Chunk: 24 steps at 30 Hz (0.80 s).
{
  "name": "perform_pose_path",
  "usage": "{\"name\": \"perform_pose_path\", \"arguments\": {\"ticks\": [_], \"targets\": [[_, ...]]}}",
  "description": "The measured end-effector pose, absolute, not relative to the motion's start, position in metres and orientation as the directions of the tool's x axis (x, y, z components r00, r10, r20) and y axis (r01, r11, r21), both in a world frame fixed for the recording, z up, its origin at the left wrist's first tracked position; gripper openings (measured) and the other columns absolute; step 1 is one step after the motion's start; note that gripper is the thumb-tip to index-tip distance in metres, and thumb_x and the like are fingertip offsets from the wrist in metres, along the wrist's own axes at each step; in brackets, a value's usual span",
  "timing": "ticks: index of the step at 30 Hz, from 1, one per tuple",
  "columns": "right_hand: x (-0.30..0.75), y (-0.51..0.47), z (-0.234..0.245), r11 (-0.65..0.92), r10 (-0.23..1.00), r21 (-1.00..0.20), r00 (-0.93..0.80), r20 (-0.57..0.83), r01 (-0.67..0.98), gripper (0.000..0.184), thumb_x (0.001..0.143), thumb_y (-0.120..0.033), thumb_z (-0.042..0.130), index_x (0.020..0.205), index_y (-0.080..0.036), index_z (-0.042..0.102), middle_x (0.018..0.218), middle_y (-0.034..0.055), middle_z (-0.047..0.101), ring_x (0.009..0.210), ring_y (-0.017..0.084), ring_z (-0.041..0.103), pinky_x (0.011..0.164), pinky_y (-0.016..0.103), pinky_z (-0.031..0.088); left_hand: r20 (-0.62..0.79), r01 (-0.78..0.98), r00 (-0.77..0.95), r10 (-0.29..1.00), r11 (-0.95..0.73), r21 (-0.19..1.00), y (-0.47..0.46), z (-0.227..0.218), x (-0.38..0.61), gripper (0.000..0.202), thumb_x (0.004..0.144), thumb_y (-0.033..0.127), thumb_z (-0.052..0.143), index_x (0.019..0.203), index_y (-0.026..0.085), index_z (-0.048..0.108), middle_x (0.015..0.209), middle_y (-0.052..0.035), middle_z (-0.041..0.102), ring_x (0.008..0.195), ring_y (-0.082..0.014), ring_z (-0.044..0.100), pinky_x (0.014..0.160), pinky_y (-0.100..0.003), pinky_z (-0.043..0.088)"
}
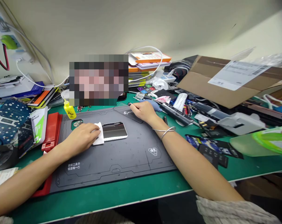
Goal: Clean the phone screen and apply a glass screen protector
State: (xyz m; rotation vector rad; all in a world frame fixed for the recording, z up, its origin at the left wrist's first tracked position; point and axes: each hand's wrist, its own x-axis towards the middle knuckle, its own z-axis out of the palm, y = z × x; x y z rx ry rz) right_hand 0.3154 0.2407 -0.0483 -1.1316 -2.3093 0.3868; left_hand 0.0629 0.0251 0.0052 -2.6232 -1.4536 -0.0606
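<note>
- Far left of the worktop (96,207): a printed circuit-pattern mat (9,119) and a red plastic tray (51,132), both beside the big black rubber mat (113,163). A yellow squeeze bottle (69,111) stands upright at the mat's top left corner, well apart from both hands.
- Left hand (81,137): forearm comes in low from the lower left, wrist on a slant, palm down. Grip narrow, fingers curled over a white cloth (99,134), holding it against the left end of the phone.
- Phone (114,131): lies flat on the black mat, near its middle, glass facing up. Cloth covers the left end; the rest of the glass is bare and glossy. No opened parts, loose screws or tools show on it. Any marks on the glass are too small to tell.
- Right hand (143,112): forearm runs up from the lower right, a thin metal bangle (165,132) on the wrist. Grip open and relaxed, palm down, holding nothing; fingertips (132,105) rest on the mat's top edge, well apart from the phone.
- Just beside the right hand: a crumpled blue glove (156,105) and a long black handheld tool (175,114).
- Far right: a flattened cardboard box (220,81) behind scattered clutter.
</note>
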Motion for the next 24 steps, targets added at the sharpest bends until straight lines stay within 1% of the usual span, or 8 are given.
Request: {"name": "perform_pose_path", "arguments": {"ticks": [3,8,11,14,17,20,24], "targets": [[0.3154,0.2398,-0.0480,0.609,0.793,-0.471,-0.506,0.340,0.638,0.056,0.092,-0.056,0.036,0.050,-0.021,0.025,0.049,0.0003,0.028,0.053,0.013,0.024,0.056,0.034,0.019,0.110,0.840,0.543,0.832,-0.535,-0.093,0.0243,0.0055,0.0634,0.030,0.103,0.017,0.039,0.104,0.012,0.069,0.114,-0.0152,0.070,0.101,-0.0275,0.067,0.082,-0.041,0.055],[0.3151,0.2398,-0.0489,0.609,0.793,-0.475,-0.502,0.345,0.635,0.053,0.091,-0.053,0.037,0.051,-0.021,0.024,0.049,-0.0002,0.027,0.052,0.013,0.023,0.056,0.034,0.019,0.114,0.846,0.531,0.840,-0.519,-0.119,0.0247,0.0062,0.0631,0.031,0.103,0.019,0.038,0.105,0.012,0.069,0.113,-0.0153,0.071,0.097,-0.0269,0.067,0.079,-0.040,0.054],[0.3153,0.2408,-0.0499,0.609,0.793,-0.477,-0.501,0.347,0.634,0.054,0.092,-0.055,0.037,0.050,-0.021,0.025,0.049,-0.0002,0.028,0.052,0.013,0.022,0.056,0.034,0.019,0.104,0.830,0.556,0.824,-0.547,-0.104,0.0239,0.0055,0.0643,0.030,0.103,0.018,0.039,0.103,0.014,0.069,0.114,-0.0139,0.071,0.099,-0.0252,0.066,0.080,-0.039,0.053],[0.3158,0.2412,-0.0505,0.609,0.793,-0.478,-0.502,0.346,0.632,0.056,0.092,-0.056,0.037,0.050,-0.021,0.025,0.049,-0.0004,0.028,0.052,0.013,0.023,0.056,0.033,0.019,0.130,0.841,0.541,0.831,-0.532,-0.102,0.0243,0.0050,0.0635,0.031,0.104,0.020,0.039,0.104,0.014,0.069,0.113,-0.0140,0.071,0.097,-0.0247,0.066,0.078,-0.038,0.052],[0.3161,0.2407,-0.0503,0.610,0.792,-0.480,-0.501,0.348,0.631,0.055,0.091,-0.055,0.038,0.050,-0.021,0.024,0.048,-0.0009,0.027,0.051,0.012,0.023,0.055,0.033,0.019,0.151,0.848,0.530,0.834,-0.517,-0.118,0.0238,0.0043,0.0635,0.028,0.102,0.019,0.041,0.103,0.013,0.069,0.111,-0.0143,0.071,0.095,-0.0254,0.067,0.076,-0.038,0.053],[0.3159,0.2400,-0.0494,0.612,0.791,-0.481,-0.504,0.347,0.628,0.054,0.091,-0.055,0.038,0.050,-0.021,0.023,0.048,-0.0013,0.025,0.051,0.012,0.022,0.055,0.033,0.019,0.139,0.831,0.557,0.819,-0.546,-0.109,0.0221,0.0034,0.0652,0.024,0.100,0.015,0.044,0.102,0.012,0.068,0.112,-0.0136,0.071,0.097,-0.0264,0.067,0.078,-0.039,0.053],[0.3158,0.2392,-0.0482,0.610,0.792,-0.483,-0.499,0.351,0.628,0.055,0.090,-0.055,0.039,0.050,-0.021,0.023,0.048,-0.0012,0.025,0.052,0.012,0.022,0.055,0.033,0.018,0.148,0.843,0.539,0.830,-0.529,-0.101,0.0243,0.0037,0.0635,0.022,0.101,0.018,0.047,0.103,0.013,0.068,0.111,-0.0129,0.071,0.096,-0.0269,0.067,0.077,-0.039,0.053]]}}
